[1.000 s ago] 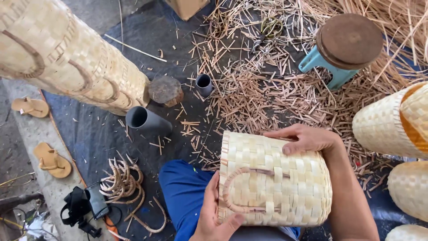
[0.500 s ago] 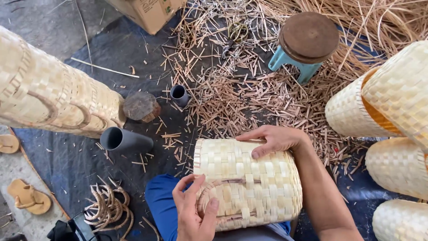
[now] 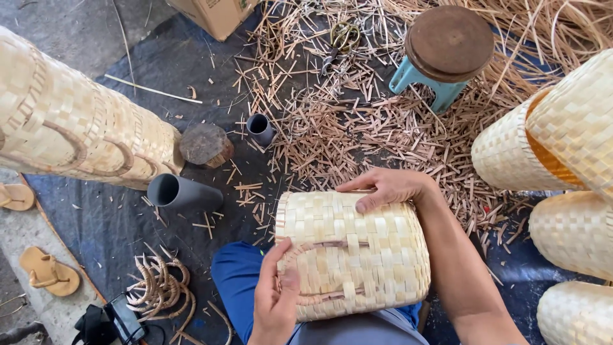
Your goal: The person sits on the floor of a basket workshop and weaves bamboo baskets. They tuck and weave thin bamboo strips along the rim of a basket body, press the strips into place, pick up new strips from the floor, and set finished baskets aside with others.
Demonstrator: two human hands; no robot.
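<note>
Floor: dark blue tarp [image 3: 96,217] over concrete, strewn with cut cane scraps [image 3: 357,128], thickest at far centre.
Basket: pale woven basket [image 3: 357,255] lying on its side on the person's lap, near centre, its cane handle [image 3: 306,275] on the left-facing side.
Left hand: left hand [image 3: 278,300] at the basket's near left edge, palm against the weave, fingers [image 3: 276,255] together and curled over the handle, thumb beside it.
Right hand: right hand [image 3: 389,188] resting on the basket's far top edge, fingers [image 3: 373,198] slightly apart and pressed flat on the weave, holding nothing else.
Leg: blue trouser leg [image 3: 239,275] under the basket, left of it.
Left side: long stack of nested baskets [image 3: 70,128] lying across the far left; a wood block [image 3: 205,144] touching its end; a grey pipe [image 3: 182,193] just near that; a smaller pipe piece [image 3: 260,129] to the right.
Near left: bundle of curved cane handles [image 3: 156,291], sandals [image 3: 48,273] on the concrete, a black object [image 3: 105,322] at the edge, kind unclear.
Far side: stool [image 3: 444,54] with round brown seat and teal legs; scissors [image 3: 341,41] among the scraps; cardboard box [image 3: 214,14] at the far edge.
Right side: more woven baskets [image 3: 549,147] stacked along the right edge.
</note>
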